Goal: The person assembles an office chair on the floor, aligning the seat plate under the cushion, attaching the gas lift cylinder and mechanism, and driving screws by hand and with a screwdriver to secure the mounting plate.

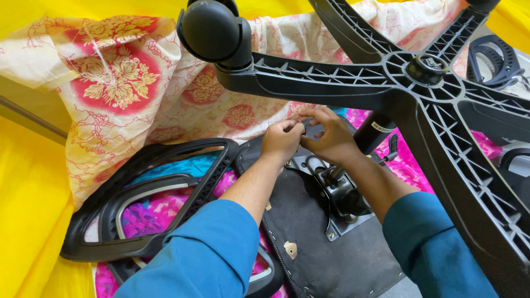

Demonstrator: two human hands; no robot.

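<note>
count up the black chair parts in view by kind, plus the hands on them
star base with spokes: 1
caster wheels: 1 clearly seen, others cut off at the frame edge
loop-shaped armrest frames: 2 on the left; a similar part at the right edge is partly hidden
upturned seat pan with metal mechanism: 1
hands: 2, left hand, right hand
total: 7 clearly seen

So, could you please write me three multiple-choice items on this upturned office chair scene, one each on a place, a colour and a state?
1. Where are both hands working?
A. On the caster wheel
B. At the metal mechanism plate under the star base
C. On the armrest

2. What colour are the sleeves?
A. Blue
B. Red
C. White

3. How does the chair lie?
A. Upright
B. Upside down, base uppermost
C. Boxed

Answers:
1 B: left hand and right hand meet at the plate.
2 A: the sleeves are blue.
3 B: the star base and caster face up.
</note>
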